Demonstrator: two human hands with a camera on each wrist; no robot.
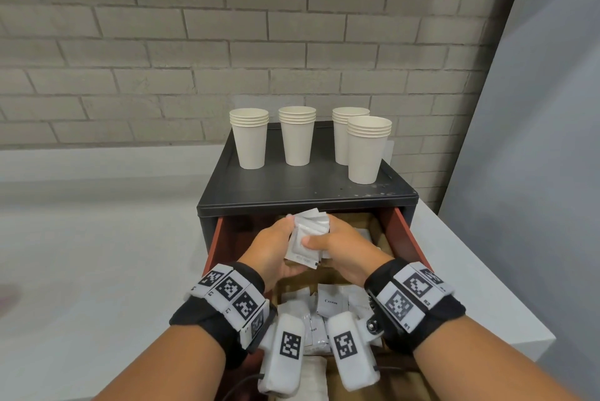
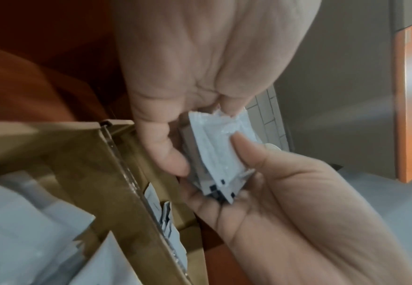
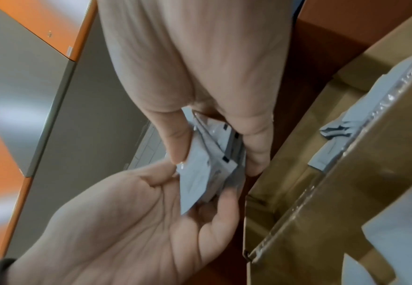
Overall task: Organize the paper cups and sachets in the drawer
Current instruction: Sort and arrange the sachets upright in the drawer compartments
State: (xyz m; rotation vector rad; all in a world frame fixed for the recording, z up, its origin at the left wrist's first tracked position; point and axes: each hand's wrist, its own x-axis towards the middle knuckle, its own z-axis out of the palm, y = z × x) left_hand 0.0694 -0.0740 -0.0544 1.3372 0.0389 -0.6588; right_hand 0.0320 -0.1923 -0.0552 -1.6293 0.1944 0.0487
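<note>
A bundle of white sachets (image 1: 308, 235) is held upright over the open drawer (image 1: 412, 238) by both hands. My left hand (image 1: 276, 248) cradles it from below and the left, thumb on its top edge. My right hand (image 1: 339, 243) pinches it from the right, thumb pressed on the front sachet. In the left wrist view the sachets (image 2: 219, 154) sit between the left fingers (image 2: 168, 154) and the right thumb. In the right wrist view the right fingers (image 3: 257, 152) clamp the fanned sachets (image 3: 204, 173). Several stacks of paper cups (image 1: 251, 141) stand on the black cabinet top (image 1: 292, 186).
Brown cardboard dividers (image 2: 117, 173) split the red-sided drawer. More loose sachets (image 1: 331, 301), one marked Cream, lie in the near compartment under my wrists. A brick wall rises behind the cabinet. A pale counter (image 1: 470, 271) runs along the right.
</note>
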